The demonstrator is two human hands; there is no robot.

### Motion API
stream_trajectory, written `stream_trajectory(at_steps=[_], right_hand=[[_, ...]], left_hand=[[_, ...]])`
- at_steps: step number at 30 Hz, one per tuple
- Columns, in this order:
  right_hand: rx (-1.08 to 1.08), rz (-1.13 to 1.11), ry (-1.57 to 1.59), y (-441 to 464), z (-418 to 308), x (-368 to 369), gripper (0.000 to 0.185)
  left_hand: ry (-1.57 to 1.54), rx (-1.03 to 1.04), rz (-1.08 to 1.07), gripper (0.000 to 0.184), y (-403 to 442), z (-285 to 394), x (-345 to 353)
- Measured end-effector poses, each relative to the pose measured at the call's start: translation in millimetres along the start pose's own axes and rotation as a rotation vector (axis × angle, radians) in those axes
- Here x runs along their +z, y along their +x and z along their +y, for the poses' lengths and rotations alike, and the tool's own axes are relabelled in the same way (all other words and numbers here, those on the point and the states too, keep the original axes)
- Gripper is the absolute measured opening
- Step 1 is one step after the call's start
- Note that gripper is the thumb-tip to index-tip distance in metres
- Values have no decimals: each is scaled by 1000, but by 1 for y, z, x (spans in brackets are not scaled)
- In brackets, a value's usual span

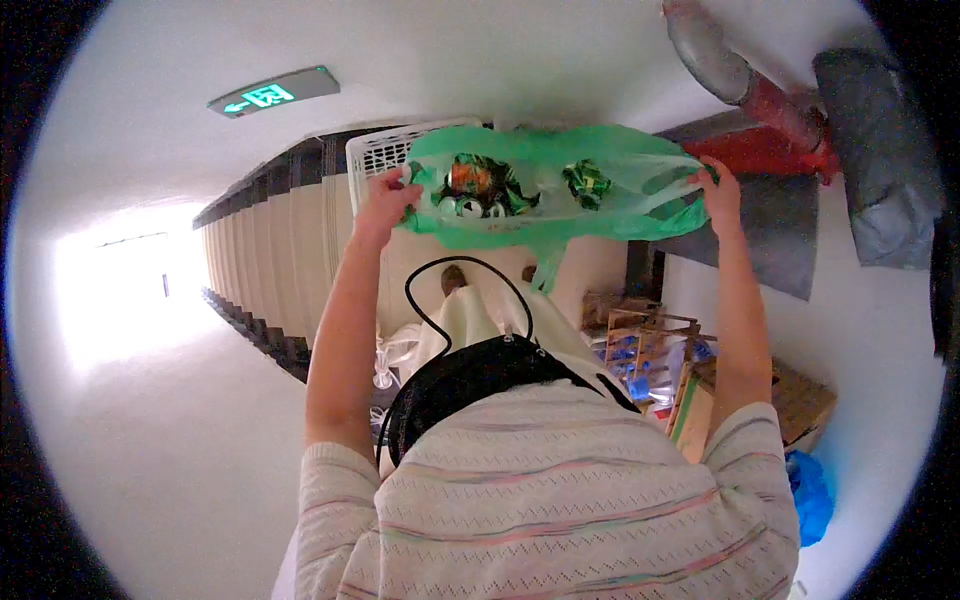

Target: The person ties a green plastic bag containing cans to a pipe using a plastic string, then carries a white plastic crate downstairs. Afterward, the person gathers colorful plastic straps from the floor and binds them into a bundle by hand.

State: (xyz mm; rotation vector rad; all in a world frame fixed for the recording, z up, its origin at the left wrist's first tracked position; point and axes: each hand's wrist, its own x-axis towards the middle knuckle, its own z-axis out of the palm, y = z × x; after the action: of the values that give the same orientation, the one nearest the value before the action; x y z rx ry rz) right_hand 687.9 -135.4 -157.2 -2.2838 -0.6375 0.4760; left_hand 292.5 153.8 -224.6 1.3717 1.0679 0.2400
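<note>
On the white wall (pixel 470 60), far left, an exit sign (pixel 274 92) glows. Far centre, a green bag (pixel 545 165) contains cans (pixel 468 180) — left hand (pixel 380 207) and right hand (pixel 724 195) pinch its opposite edges.

One head-worn camera looks forward and steeply down, the striped shirt (pixel 550 500) close below, the left hand (pixel 386 207) and right hand (pixel 722 190) farther off.

Left arm (pixel 343 340) and right arm (pixel 742 320): bare, extended forward, spread apart. Left hand (pixel 377 208): held ahead of the torso (pixel 560 480) — fingers (pixel 409 192) bent, gripping. Right hand (pixel 721 190): roughly level with the left — likewise gripping.
</note>
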Motion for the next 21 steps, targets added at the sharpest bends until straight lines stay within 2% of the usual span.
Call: stream_trajectory(at_steps=[3, 6, 9, 12, 15, 16, 18, 21], right_hand=[[-31, 20, 171, 17, 33, -7, 33], [-36, 45, 89, -5, -14, -3, 36], [-85, 17, -111, -5, -10, 7, 39], [-142, 33, -560, 5, 6, 14, 41], [-76, 23, -809, 10, 12, 19, 38], [-52, 21, -907, 12, 16, 19, 38], [-36, 125, -837, 17, 21, 12, 32], [-33, 322, -694, 33, 39, -3, 25]], left_hand=[[53, -96, -6, 26, 12, 2, -5], [308, 11, 52, 32, 14, 2, -2], [789, 186, 299, 38, 13, 0, 7], [812, 97, 393, 35, 21, -5, 10], [968, -48, 364, 37, 21, 4, 8], [1009, -21, 354, 37, 21, 8, 5], [1089, 34, 338, 39, 20, 12, -3], [1119, -19, 479, 39, 25, 23, -22]])
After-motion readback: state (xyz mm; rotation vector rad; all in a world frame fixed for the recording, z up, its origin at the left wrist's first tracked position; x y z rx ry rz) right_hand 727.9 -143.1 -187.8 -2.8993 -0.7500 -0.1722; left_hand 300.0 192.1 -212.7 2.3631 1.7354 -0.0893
